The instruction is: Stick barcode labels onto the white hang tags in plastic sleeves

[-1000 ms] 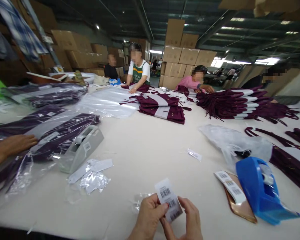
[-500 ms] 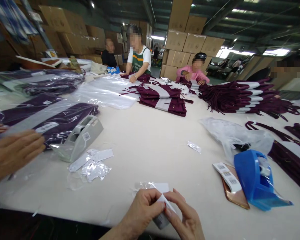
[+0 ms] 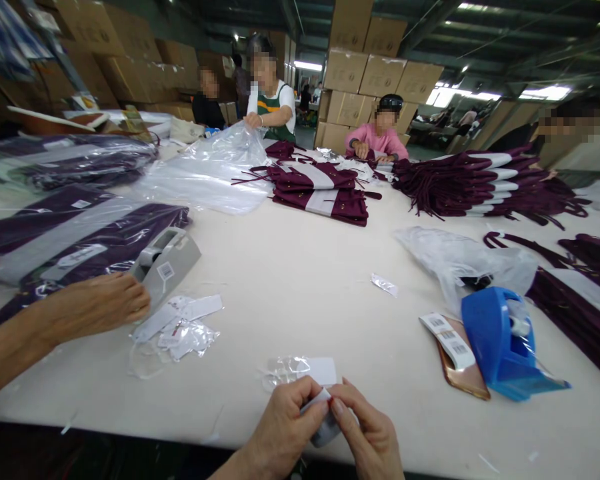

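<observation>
At the table's near edge, my left hand (image 3: 285, 421) pinches a small white label (image 3: 316, 400) between thumb and fingers. My right hand (image 3: 367, 427) meets it from the right, its thumb and fingertips closed on the same label. A greyish piece (image 3: 326, 433) hangs under the fingertips, partly hidden by the hands. Just beyond them lie a white card (image 3: 321, 369) and a clear plastic packet with a loop (image 3: 285, 370). The label's lower part is hidden behind my fingers.
A co-worker's hand (image 3: 97, 300) is at a grey tape dispenser (image 3: 173, 267), near bagged purple garments (image 3: 95, 227) and tags (image 3: 190, 327). On the right are a blue tape dispenser (image 3: 495, 340), a sticker strip (image 3: 450, 340) and a plastic bag (image 3: 460, 260). Folded garments (image 3: 320, 187) lie farther back.
The co-worker's hand at left has moved right to the grey dispenser. Across the table, a person has lifted the clear plastic sheet. My hands still hold the label, with its visible part smaller.
</observation>
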`<state>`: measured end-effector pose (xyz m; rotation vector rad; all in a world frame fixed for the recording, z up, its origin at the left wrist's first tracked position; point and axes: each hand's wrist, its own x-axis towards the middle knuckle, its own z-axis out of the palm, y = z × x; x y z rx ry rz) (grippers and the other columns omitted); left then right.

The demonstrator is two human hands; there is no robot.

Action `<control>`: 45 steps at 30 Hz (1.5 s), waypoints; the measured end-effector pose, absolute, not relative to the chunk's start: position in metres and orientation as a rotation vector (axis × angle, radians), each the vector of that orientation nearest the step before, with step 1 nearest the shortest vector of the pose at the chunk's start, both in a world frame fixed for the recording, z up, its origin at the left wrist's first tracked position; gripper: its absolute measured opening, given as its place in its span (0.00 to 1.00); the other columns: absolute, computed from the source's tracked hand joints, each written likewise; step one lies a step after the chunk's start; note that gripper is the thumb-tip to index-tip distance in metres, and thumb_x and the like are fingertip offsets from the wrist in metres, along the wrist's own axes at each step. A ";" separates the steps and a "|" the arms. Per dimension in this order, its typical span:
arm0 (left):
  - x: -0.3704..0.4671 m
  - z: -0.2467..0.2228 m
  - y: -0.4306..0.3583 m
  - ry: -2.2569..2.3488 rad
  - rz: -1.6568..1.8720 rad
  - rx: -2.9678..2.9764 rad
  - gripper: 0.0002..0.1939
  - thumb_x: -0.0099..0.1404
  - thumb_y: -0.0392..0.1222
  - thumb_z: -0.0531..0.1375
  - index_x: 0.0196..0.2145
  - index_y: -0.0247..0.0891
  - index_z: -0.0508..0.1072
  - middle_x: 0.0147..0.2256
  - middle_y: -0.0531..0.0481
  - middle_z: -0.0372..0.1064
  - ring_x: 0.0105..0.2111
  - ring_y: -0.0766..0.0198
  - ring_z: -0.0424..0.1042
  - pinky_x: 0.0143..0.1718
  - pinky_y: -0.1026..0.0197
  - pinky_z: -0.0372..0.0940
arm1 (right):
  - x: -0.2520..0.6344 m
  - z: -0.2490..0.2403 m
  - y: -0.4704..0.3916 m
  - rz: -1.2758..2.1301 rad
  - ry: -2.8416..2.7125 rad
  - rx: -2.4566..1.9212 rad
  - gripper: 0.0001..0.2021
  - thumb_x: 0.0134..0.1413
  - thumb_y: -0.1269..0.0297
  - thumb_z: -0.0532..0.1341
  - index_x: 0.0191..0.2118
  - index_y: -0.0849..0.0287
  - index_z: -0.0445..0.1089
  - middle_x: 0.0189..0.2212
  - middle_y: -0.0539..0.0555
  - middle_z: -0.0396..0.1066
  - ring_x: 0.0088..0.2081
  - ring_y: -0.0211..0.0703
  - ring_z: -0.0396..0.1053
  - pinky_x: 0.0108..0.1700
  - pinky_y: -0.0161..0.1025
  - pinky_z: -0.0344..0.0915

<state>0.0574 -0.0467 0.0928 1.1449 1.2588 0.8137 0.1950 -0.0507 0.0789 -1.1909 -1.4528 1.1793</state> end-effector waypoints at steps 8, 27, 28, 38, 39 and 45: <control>0.058 0.090 -0.046 1.364 0.793 1.227 0.13 0.55 0.49 0.52 0.20 0.38 0.60 0.18 0.55 0.56 0.21 0.68 0.55 0.23 0.66 0.52 | 0.197 0.072 -0.050 1.235 -1.476 -1.176 0.11 0.56 0.58 0.56 0.33 0.56 0.74 0.29 0.51 0.70 0.34 0.42 0.68 0.36 0.33 0.65; 0.049 0.082 -0.050 1.224 0.960 1.100 0.12 0.57 0.46 0.55 0.24 0.35 0.66 0.22 0.53 0.62 0.24 0.67 0.62 0.27 0.65 0.59 | 0.206 0.064 -0.044 1.174 -1.090 -1.408 0.15 0.49 0.51 0.60 0.30 0.58 0.72 0.31 0.52 0.72 0.36 0.45 0.67 0.38 0.36 0.64; 0.049 0.083 -0.050 1.184 0.988 1.064 0.12 0.57 0.47 0.56 0.25 0.34 0.67 0.22 0.52 0.62 0.24 0.67 0.63 0.27 0.65 0.60 | 0.209 0.062 -0.043 1.129 -1.063 -1.422 0.15 0.49 0.51 0.60 0.34 0.58 0.72 0.33 0.53 0.72 0.38 0.46 0.67 0.40 0.37 0.64; 0.054 0.085 -0.055 0.990 1.058 0.777 0.14 0.55 0.49 0.61 0.30 0.33 0.69 0.23 0.51 0.68 0.21 0.69 0.65 0.25 0.66 0.62 | 0.180 0.062 -0.067 1.186 -1.005 -1.287 0.23 0.42 0.54 0.66 0.46 0.56 0.67 0.41 0.56 0.71 0.42 0.48 0.68 0.44 0.41 0.66; 0.054 0.086 -0.055 0.984 1.057 0.777 0.14 0.56 0.48 0.61 0.30 0.33 0.69 0.22 0.51 0.68 0.21 0.69 0.65 0.25 0.66 0.62 | 0.178 0.061 -0.067 1.185 -1.006 -1.296 0.21 0.43 0.55 0.66 0.44 0.57 0.67 0.41 0.56 0.71 0.42 0.48 0.68 0.45 0.42 0.66; 0.059 0.085 -0.057 0.998 1.080 0.771 0.15 0.56 0.48 0.61 0.33 0.32 0.70 0.23 0.51 0.69 0.22 0.69 0.65 0.26 0.66 0.62 | 0.182 0.056 -0.064 1.273 -0.916 -1.256 0.20 0.43 0.57 0.66 0.44 0.58 0.69 0.41 0.57 0.72 0.43 0.49 0.69 0.47 0.45 0.66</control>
